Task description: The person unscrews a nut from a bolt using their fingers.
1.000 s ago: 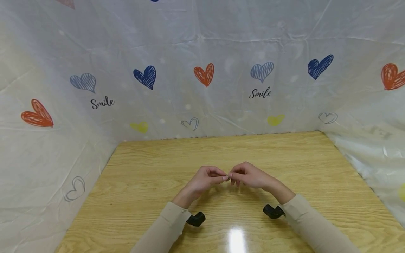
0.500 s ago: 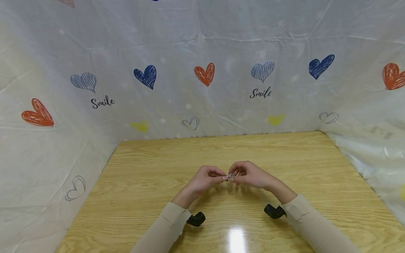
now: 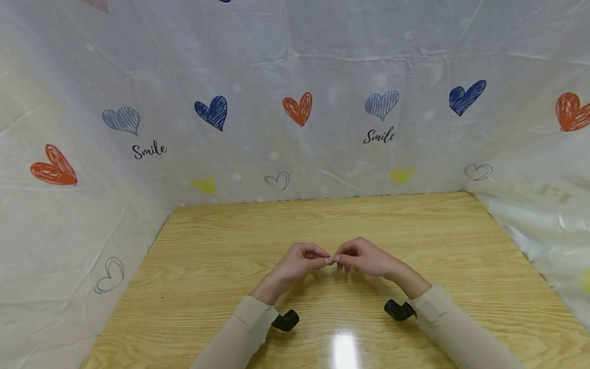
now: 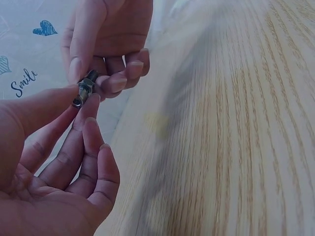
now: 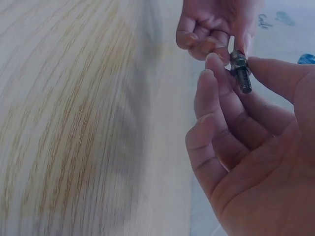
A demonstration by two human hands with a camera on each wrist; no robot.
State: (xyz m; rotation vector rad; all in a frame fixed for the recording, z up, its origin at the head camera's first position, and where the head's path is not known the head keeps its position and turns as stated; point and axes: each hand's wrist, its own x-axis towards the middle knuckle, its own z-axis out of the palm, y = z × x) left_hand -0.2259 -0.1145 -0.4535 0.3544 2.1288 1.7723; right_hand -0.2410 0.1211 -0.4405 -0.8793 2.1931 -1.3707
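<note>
A small metal bolt (image 5: 244, 81) with a nut (image 5: 239, 64) on its threaded shank is held between both hands, above the table. My left hand (image 3: 299, 262) pinches the head end of the bolt between thumb and fingertips, best seen in the left wrist view. From the other side, my right hand (image 3: 364, 256) has its thumb and fingertips on the nut (image 4: 86, 84). The threaded end points toward the right palm in the right wrist view. In the head view the fingers cover nearly all of the bolt.
Under the hands lies a wood-grain table (image 3: 230, 230). A white sheet (image 3: 249, 148) printed with hearts and "Smile" hangs behind it and along both sides. Black wrist-worn devices (image 3: 287, 320) stick out at both cuffs.
Half a second ago the right thumb and fingers were spread, showing the bolt between them; now they have closed in again, as one second ago. The left hand has stayed put.
</note>
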